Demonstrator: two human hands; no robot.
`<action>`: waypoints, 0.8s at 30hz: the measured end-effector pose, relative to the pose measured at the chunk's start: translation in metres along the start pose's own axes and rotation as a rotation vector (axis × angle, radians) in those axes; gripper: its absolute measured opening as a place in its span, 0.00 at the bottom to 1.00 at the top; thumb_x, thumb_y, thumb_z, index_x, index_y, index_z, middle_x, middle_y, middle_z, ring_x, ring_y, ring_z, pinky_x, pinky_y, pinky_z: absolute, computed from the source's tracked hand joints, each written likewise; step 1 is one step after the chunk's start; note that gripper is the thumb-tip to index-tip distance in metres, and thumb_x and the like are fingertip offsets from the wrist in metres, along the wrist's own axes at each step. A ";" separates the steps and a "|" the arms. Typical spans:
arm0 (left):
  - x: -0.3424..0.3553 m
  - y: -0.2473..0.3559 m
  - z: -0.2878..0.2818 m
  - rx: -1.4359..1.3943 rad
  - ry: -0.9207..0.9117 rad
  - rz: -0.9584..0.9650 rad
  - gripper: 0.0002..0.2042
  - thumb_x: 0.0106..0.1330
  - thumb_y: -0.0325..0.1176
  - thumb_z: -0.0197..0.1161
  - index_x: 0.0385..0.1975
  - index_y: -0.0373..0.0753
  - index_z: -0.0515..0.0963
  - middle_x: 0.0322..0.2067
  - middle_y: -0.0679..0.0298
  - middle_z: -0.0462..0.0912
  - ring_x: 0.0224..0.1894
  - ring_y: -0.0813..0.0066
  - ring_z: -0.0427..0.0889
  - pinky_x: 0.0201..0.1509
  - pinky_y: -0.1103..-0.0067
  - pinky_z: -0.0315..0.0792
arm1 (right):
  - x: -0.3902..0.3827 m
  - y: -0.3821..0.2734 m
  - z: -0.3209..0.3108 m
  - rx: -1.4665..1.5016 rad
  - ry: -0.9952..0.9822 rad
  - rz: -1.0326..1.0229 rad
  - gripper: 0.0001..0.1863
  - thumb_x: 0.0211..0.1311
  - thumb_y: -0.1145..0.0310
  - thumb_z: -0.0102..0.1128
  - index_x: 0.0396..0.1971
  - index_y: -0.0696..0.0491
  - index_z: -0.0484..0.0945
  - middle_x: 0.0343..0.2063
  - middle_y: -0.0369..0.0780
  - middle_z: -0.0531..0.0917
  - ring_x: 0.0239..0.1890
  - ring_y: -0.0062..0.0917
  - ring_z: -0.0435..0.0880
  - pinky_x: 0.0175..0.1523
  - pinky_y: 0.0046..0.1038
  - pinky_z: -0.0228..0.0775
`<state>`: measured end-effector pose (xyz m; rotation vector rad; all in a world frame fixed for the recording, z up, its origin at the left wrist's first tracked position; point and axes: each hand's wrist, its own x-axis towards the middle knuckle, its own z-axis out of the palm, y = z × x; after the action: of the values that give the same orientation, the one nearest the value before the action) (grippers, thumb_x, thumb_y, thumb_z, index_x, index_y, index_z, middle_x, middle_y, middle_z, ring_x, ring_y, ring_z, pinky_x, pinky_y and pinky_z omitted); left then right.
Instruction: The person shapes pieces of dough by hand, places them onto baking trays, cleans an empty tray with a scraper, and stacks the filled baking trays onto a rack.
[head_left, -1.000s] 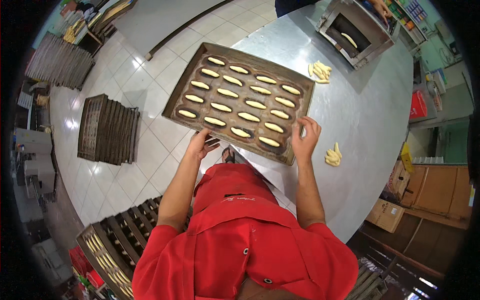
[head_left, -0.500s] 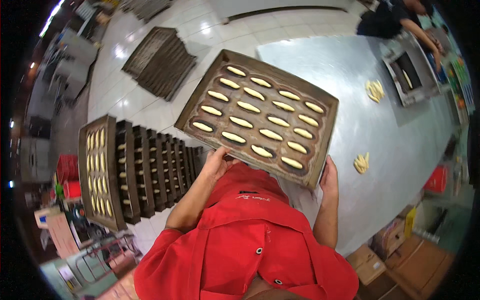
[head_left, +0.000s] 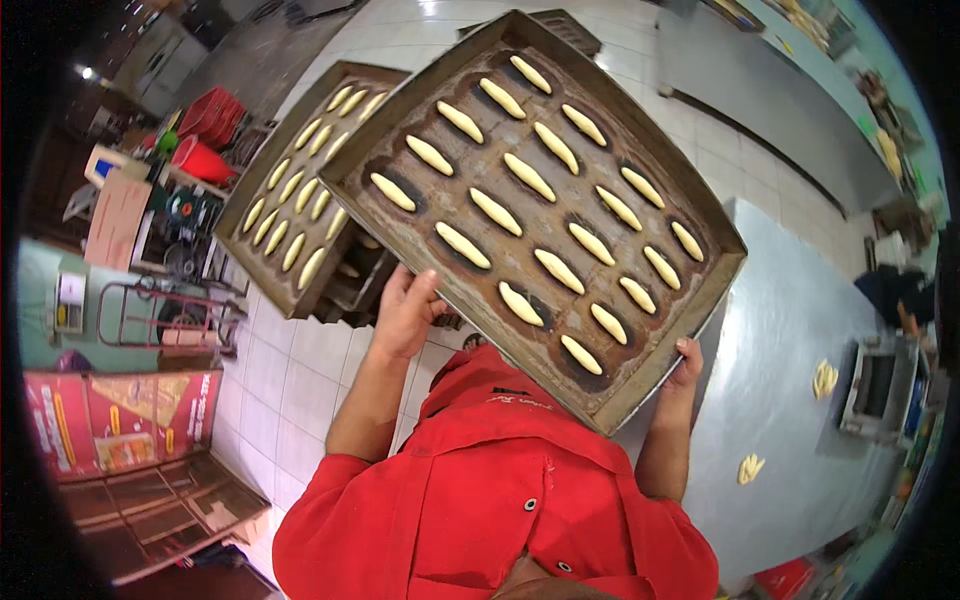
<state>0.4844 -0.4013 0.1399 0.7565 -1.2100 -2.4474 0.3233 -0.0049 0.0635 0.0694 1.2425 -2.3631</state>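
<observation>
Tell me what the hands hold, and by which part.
A dark metal baking tray of dough pieces: the left hand holds its near-left side, the right hand its near-right side.

The metal tray (head_left: 553,222) looks rough, the metal table (head_left: 785,410) smooth and glossy.

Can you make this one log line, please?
Left hand: holds baking tray | right hand: holds same tray | load: dough pieces, in rows | nearby: another filled tray, metal table

Head-worn fisheye looks down closely over the tray (head_left: 546,222).
</observation>
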 end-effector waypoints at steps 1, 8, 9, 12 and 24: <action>0.003 0.013 -0.017 -0.026 0.031 0.042 0.22 0.73 0.34 0.56 0.63 0.35 0.61 0.57 0.57 0.75 0.50 0.69 0.81 0.43 0.74 0.80 | 0.017 0.017 0.004 0.036 -0.118 0.084 0.33 0.49 0.65 0.57 0.57 0.65 0.71 0.50 0.51 0.81 0.51 0.41 0.83 0.57 0.41 0.78; -0.018 0.056 -0.085 0.324 0.414 0.771 0.27 0.69 0.35 0.54 0.67 0.34 0.60 0.68 0.56 0.61 0.65 0.64 0.67 0.64 0.66 0.66 | 0.082 0.105 0.222 0.052 -0.165 0.174 0.29 0.52 0.68 0.57 0.56 0.66 0.71 0.48 0.48 0.82 0.49 0.39 0.84 0.58 0.39 0.77; -0.022 0.058 -0.094 0.339 0.403 0.804 0.26 0.67 0.33 0.55 0.65 0.34 0.61 0.68 0.55 0.59 0.64 0.64 0.67 0.63 0.68 0.67 | 0.089 0.117 0.247 0.058 -0.166 0.161 0.29 0.53 0.66 0.57 0.55 0.65 0.73 0.49 0.48 0.83 0.49 0.39 0.84 0.58 0.39 0.76; -0.034 0.062 -0.111 0.413 0.356 0.816 0.24 0.67 0.31 0.54 0.63 0.35 0.63 0.67 0.54 0.61 0.64 0.64 0.67 0.63 0.68 0.67 | 0.106 0.144 0.310 0.074 -0.246 0.156 0.25 0.55 0.69 0.56 0.53 0.65 0.74 0.49 0.47 0.83 0.50 0.37 0.83 0.59 0.40 0.76; -0.048 0.063 -0.143 0.473 0.263 0.877 0.11 0.67 0.26 0.52 0.47 0.33 0.69 0.46 0.53 0.74 0.47 0.66 0.74 0.54 0.68 0.71 | 0.150 0.178 0.370 0.010 -0.268 0.285 0.25 0.60 0.69 0.56 0.58 0.60 0.69 0.53 0.46 0.80 0.54 0.36 0.81 0.61 0.40 0.73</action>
<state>0.6096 -0.5072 0.1336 0.4741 -1.5857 -1.3378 0.3269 -0.4398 0.1071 -0.0622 1.0191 -2.0553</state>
